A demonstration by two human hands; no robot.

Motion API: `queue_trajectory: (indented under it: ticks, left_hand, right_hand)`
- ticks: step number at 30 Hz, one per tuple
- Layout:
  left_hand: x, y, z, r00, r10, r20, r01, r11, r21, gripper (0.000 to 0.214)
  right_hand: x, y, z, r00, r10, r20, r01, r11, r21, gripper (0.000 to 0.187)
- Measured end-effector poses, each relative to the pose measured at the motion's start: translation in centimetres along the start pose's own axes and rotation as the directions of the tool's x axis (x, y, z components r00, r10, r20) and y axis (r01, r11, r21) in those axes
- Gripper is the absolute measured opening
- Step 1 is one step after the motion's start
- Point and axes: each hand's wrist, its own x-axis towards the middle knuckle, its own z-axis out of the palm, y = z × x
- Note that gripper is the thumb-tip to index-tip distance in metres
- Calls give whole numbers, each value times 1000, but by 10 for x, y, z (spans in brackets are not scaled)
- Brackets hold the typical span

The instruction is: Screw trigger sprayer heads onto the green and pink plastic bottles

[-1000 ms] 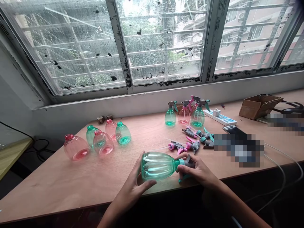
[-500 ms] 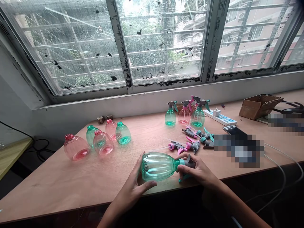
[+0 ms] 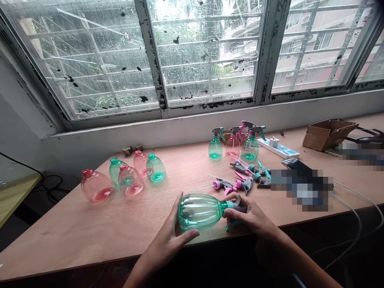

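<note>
A clear green spray bottle [image 3: 200, 211] lies sideways in the air near the table's front edge, its base toward the left. My left hand [image 3: 172, 236] is closed around the base end, thumb below and fingers mostly hidden behind. Gripped in my right hand [image 3: 250, 216] is the grey and teal spray head [image 3: 239, 205], which sits on the bottle's neck. Just beyond the hands lie several loose spray heads, among them a pink and grey one [image 3: 223, 185] and a teal and grey one [image 3: 261, 178].
Open-necked bottles, pink [image 3: 96, 186] and green [image 3: 156, 169], stand at the left of the table [image 3: 75, 236]. Bottles with spray heads [image 3: 215, 148] stand by the wall. Farther right are a power strip [image 3: 279, 149], a phone [image 3: 300, 168] and a cardboard box [image 3: 327, 134].
Almost nothing differs. The bottle's base end has dropped very slightly with my left hand; both hands keep their hold.
</note>
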Motion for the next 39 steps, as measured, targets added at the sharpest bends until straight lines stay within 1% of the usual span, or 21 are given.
queue_trajectory:
  ticks: [4,6,9,11,14,20,23,25,28,31,34,36,39]
  left_hand:
    - [1,1,2,999,50,18,-49,998,-29,96]
    - [1,1,3,998,67,19,-67,998,-7,97]
    - [0,2,2,999,36,-9,-35,998,61,105]
    - [0,2,0,1000,4,-28,-2,997,80,101]
    - [1,2,-1,1000,-4,-29,7,995,101,89]
    - [2,3,1,1000,19,-5,-19,1000,-10,97]
    - [1,1,1,999,23,-25,-22,999,23,102]
    - [2,0,-1,999,11,-40,-9,999,39,97]
    - [4,0,-2,1000,7,-18,-6,999,41,88]
    - [4,1,-1,1000,24,-11,-24,999,45,95]
    - [3,2,1,999,42,1,-42,999,-22,98]
    - [2,2,2,999,42,11,-42,998,-37,100]
    - [1,3,2,999,24,-25,-24,1000,-1,102]
  right_hand:
    - [0,0,0,1000,3,-5,-3,1000,12,37]
    - [-1,0,-1,1000,-3,-4,3,1000,6,36]
    - [-1,0,-1,1000,-5,-1,5,1000,3,36]
    - [-1,0,-1,1000,-3,2,3,1000,3,36]
    - [0,0,0,1000,-9,3,9,1000,-3,35]
    - [1,1,0,1000,-15,2,15,1000,23,35]
    - [0,1,0,1000,-11,10,10,999,33,35]
    - [0,1,0,1000,-9,12,9,1000,29,35]
    - [0,1,-1,1000,-9,7,9,1000,18,35]
    - [0,1,0,1000,-11,2,11,1000,20,34]
    - [0,2,0,1000,-16,-5,16,1000,17,34]
    - [0,2,0,1000,-14,-5,14,1000,14,34]
    - [-1,2,0,1000,-14,-4,14,1000,6,35]
